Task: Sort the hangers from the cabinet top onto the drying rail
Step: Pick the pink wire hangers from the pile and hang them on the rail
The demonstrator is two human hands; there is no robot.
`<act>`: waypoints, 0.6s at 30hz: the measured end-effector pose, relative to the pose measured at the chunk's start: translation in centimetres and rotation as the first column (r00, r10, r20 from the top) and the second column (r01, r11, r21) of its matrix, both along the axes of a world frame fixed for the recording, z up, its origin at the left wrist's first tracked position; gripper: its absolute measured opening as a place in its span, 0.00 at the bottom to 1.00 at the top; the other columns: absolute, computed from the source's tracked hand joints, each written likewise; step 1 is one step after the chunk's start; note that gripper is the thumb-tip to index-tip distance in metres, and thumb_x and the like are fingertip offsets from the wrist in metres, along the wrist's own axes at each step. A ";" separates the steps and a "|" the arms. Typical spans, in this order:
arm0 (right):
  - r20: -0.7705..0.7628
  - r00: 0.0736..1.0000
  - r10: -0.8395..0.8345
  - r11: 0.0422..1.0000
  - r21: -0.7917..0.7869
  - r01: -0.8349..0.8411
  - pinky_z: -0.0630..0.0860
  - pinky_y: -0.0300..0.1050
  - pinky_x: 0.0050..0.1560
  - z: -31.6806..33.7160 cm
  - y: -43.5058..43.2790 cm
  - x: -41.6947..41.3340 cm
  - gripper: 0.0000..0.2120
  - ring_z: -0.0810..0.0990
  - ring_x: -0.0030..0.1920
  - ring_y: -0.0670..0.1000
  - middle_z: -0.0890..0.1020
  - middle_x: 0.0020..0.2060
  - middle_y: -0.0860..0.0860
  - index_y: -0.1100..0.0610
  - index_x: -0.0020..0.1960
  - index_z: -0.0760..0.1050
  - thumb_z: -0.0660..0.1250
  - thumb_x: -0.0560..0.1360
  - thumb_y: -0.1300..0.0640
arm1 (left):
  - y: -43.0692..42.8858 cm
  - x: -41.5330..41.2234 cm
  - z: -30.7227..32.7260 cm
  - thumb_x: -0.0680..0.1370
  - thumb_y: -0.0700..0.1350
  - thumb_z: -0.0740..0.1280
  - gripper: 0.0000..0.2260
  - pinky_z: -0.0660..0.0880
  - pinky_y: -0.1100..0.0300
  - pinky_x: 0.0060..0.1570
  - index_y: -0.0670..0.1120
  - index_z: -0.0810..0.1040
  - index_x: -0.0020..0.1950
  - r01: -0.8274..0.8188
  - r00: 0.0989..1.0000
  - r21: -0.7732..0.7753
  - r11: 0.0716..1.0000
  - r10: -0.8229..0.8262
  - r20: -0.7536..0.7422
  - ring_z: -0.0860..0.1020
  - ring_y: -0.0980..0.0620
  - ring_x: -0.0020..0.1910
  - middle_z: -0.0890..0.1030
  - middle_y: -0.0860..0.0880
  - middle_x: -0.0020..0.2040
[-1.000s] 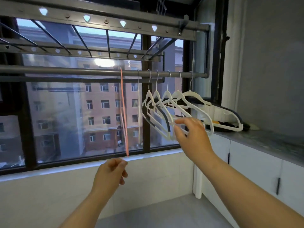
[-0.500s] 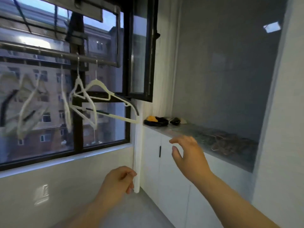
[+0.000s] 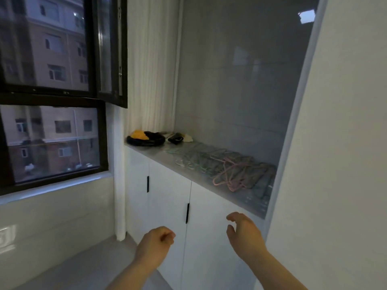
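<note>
nearest the camera, the left hand [image 3: 154,245] hangs low in front of the cabinet doors [image 3: 167,197], its fingers curled together into a loose fist that grips nothing. the right hand [image 3: 245,233] is held a little higher and further right, below the front edge of the cabinet top [image 3: 236,203], with thumb and fingers apart and bent like a claw, empty.

the doors are flat, smooth and white, each with a slim black upright handle [image 3: 187,213]. the cabinet top is a pale grey, faintly glossy slab.

on it lie the hangers [image 3: 219,166], a flat tangle of thin wire-like shapes, greenish and bluish ones mixed with a pink one [image 3: 229,176] on top toward the right end; the blur makes a count impossible.

further along the slab, by the window, sits a dark coiled bundle [image 3: 146,140] with something yellow [image 3: 138,135] resting on it, and beside it a small dark object [image 3: 176,138] that i cannot identify.

behind stands a smooth grey wall [image 3: 240,80], and to the left a black-framed window [image 3: 102,139]. no writing is legible anywhere.
</note>
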State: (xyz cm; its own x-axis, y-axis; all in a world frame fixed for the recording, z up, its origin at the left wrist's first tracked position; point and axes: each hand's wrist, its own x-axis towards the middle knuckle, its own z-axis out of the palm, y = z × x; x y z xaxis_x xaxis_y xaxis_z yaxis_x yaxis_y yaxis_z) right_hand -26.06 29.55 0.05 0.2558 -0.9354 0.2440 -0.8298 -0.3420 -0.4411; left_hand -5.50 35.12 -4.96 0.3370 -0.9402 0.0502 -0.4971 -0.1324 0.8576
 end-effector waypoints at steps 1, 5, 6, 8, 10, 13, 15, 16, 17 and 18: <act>-0.018 1.000 -0.014 1.000 0.025 0.014 0.65 0.34 0.61 -0.6 -1.3 -0.1 0.17 0.69 0.66 0.48 0.70 0.66 0.49 0.53 0.67 0.66 0.55 0.79 0.58 | -1.7 -0.2 -0.4 0.78 0.42 0.60 0.09 0.70 0.66 0.47 0.50 0.78 0.42 0.009 1.000 0.011 1.000 -0.009 0.009 0.77 0.53 0.47 0.81 0.51 0.45; -0.058 0.996 -0.066 0.997 0.025 0.067 0.64 0.36 0.63 -2.7 -7.7 0.6 0.17 0.67 0.67 0.48 0.68 0.67 0.49 0.53 0.67 0.66 0.56 0.79 0.58 | -8.9 -0.3 -1.3 0.78 0.43 0.60 0.10 0.69 0.67 0.49 0.45 0.80 0.51 0.028 0.998 0.006 1.000 -0.028 0.053 0.77 0.53 0.51 0.81 0.49 0.53; -0.063 0.994 -0.086 0.996 0.010 0.087 0.64 0.37 0.63 -3.1 -9.6 1.0 0.17 0.67 0.67 0.49 0.68 0.67 0.49 0.53 0.67 0.66 0.56 0.78 0.58 | -10.9 -0.1 -1.2 0.78 0.43 0.60 0.10 0.68 0.67 0.49 0.45 0.80 0.51 0.038 0.998 0.007 0.999 -0.038 0.050 0.77 0.53 0.52 0.81 0.48 0.53; -0.091 0.985 -0.146 0.989 -0.008 0.146 0.63 0.37 0.65 -3.5 -13.5 2.0 0.18 0.66 0.68 0.49 0.67 0.67 0.50 0.54 0.68 0.64 0.56 0.78 0.59 | -14.8 0.3 -1.1 0.78 0.43 0.60 0.10 0.68 0.68 0.48 0.45 0.80 0.51 0.064 0.996 0.015 0.998 -0.064 0.060 0.77 0.52 0.52 0.81 0.48 0.54; -0.174 0.961 -0.215 0.977 -0.039 0.212 0.62 0.39 0.66 -3.8 -16.9 2.4 0.19 0.65 0.68 0.50 0.67 0.68 0.51 0.55 0.68 0.62 0.55 0.78 0.59 | -18.3 0.7 -0.9 0.78 0.43 0.60 0.10 0.67 0.68 0.48 0.45 0.80 0.52 0.085 0.992 0.016 0.996 -0.086 0.097 0.77 0.51 0.53 0.81 0.48 0.54; -0.228 0.928 -0.293 0.955 -0.121 0.272 0.62 0.38 0.64 -4.8 -21.3 1.7 0.16 0.67 0.66 0.49 0.70 0.65 0.50 0.54 0.66 0.64 0.54 0.78 0.57 | -23.3 0.8 -0.3 0.78 0.43 0.61 0.09 0.70 0.65 0.52 0.44 0.80 0.53 0.131 0.987 -0.009 0.991 -0.129 0.099 0.78 0.49 0.54 0.81 0.47 0.54; -0.254 0.914 -0.315 0.947 -0.148 0.285 0.63 0.39 0.63 -5.6 -23.3 0.9 0.14 0.68 0.65 0.49 0.72 0.63 0.50 0.54 0.62 0.68 0.53 0.78 0.56 | -26.4 0.2 0.0 0.77 0.42 0.62 0.09 0.70 0.64 0.52 0.44 0.79 0.53 0.152 0.985 -0.034 0.988 -0.149 0.085 0.78 0.48 0.53 0.81 0.46 0.54; -0.267 0.903 -0.337 0.940 -0.149 0.307 0.64 0.40 0.62 -5.9 -24.0 0.6 0.14 0.70 0.63 0.51 0.74 0.61 0.51 0.56 0.60 0.70 0.53 0.78 0.55 | -27.8 -0.2 0.2 0.77 0.43 0.62 0.09 0.70 0.64 0.52 0.44 0.78 0.54 0.163 0.983 -0.038 0.986 -0.159 0.088 0.78 0.48 0.53 0.81 0.46 0.54; -0.278 0.896 -0.347 0.936 -0.164 0.311 0.68 0.42 0.59 -6.1 -24.6 0.4 0.13 0.73 0.60 0.53 0.77 0.57 0.54 0.59 0.56 0.73 0.54 0.77 0.56 | -29.0 -0.7 0.3 0.77 0.43 0.62 0.09 0.70 0.63 0.51 0.45 0.77 0.55 0.178 0.980 -0.032 0.983 -0.175 0.096 0.77 0.47 0.53 0.80 0.46 0.55; -0.258 0.902 -0.346 0.934 -0.189 0.304 0.74 0.43 0.52 -6.3 -25.2 0.3 0.13 0.78 0.53 0.57 0.80 0.50 0.58 0.62 0.50 0.76 0.57 0.75 0.57 | -30.2 -1.1 0.4 0.77 0.43 0.62 0.10 0.70 0.62 0.52 0.44 0.76 0.56 0.199 0.975 -0.016 0.980 -0.197 0.103 0.77 0.47 0.54 0.80 0.46 0.55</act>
State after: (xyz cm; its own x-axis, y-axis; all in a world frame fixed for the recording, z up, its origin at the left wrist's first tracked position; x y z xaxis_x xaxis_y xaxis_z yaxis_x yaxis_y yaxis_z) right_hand -25.71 4.34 -6.25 0.0212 -0.9394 0.3422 -0.9875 -0.0731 -0.1394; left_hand -6.64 4.90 -4.60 0.1364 -0.9857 0.0993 -0.5948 -0.0013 0.8039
